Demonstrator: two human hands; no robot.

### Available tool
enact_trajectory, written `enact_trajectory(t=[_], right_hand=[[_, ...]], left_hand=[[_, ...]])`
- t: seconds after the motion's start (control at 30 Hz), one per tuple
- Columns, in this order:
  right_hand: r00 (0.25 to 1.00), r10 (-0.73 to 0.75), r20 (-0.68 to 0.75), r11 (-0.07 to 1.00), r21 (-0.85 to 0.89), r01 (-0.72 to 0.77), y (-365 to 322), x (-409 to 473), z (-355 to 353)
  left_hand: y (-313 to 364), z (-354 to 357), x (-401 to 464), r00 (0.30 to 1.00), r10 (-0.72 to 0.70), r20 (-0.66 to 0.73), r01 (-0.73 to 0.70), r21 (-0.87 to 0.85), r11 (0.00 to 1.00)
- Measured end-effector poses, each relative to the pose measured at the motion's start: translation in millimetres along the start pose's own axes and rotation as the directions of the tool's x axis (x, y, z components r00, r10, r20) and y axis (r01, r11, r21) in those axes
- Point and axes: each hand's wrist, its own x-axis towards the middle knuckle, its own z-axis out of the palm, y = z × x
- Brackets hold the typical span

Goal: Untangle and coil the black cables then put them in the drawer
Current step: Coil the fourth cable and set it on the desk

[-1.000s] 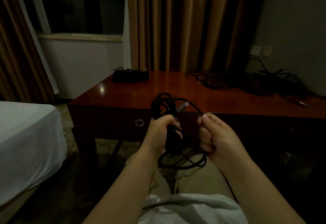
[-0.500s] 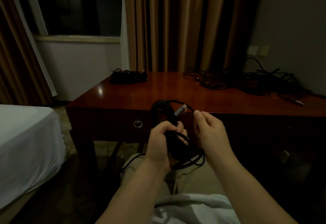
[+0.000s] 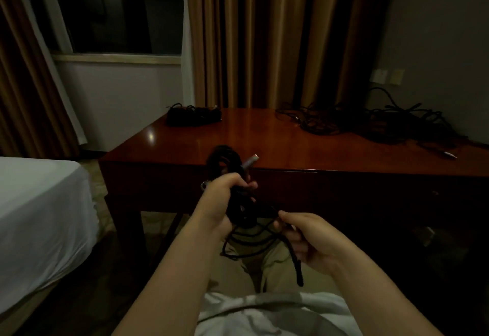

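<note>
Dim room, head view looking down over the person's lap toward a dark red wooden desk [image 3: 291, 139] that fills the middle of the frame.

Left hand [image 3: 225, 200], just left of frame centre: fingers curled round a bundle of black cable [image 3: 232, 176]. The coiled loops rise above the fist and more loops hang below it, draping toward the lap. A silver plug [image 3: 250, 161] sticks up and to the right out of the top of the coil, just above the left fingers.

Right hand [image 3: 307, 240], lower and to the right of the left: thumb and fingers pinch a single strand of the same cable, which runs up and left from the pinch into the bundle. A loose tail of cable hangs down below this hand, ending near the lower centre of the frame. The two hands are near each other but not touching.

Drawer front [image 3: 288, 187] sits along the desk's near edge, directly behind the hands; it looks closed. A small ring pull [image 3: 204, 185] shows just beside the left knuckles.

On the desk top: a compact dark bundle of cable [image 3: 193, 117] at the far left corner, and a sprawling tangle of black cables [image 3: 370, 123] across the far right, well apart from the hands.

White bed [image 3: 39, 216] at left edge. Tan curtains [image 3: 264, 36] behind the desk; dark window [image 3: 119, 9] at upper left.
</note>
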Motion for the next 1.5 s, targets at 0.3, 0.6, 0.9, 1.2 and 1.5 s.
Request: enact_trajectory(t=[0.3, 0.6, 0.9, 1.2, 1.5], right_hand=[[0.982, 0.015, 0.188, 0.994, 0.101, -0.035, 1.3, -8.7, 14.1], [0.930, -0.359, 0.084, 0.265, -0.946, 0.187, -57.5, -34.4, 18.2], [0.977, -0.211, -0.017, 0.936, -0.292, 0.197, -67.5, -28.0, -4.3], [0.981, -0.192, -0.003, 0.910, -0.375, 0.177, -54.9, -23.0, -13.7], [0.301, -0.772, -0.560, 0.623, -0.762, 0.179, -73.5, -10.3, -32.5]], left_hand=[[26.5, -2.8, 24.6, 0.733, 0.558, -0.388, -0.576, 0.082, 0.814], [-7.4, -2.6, 29.6, 0.924, 0.326, 0.199, -0.226, 0.973, 0.047], [-10.0, -3.7, 10.2, 0.936, -0.150, 0.317, -0.215, 0.857, 0.468], [-2.1, -8.3, 20.7, 0.986, 0.095, 0.134, -0.164, 0.826, 0.538], [7.2, -11.7, 7.2, 0.938, -0.139, 0.319, -0.178, 0.782, 0.598]])
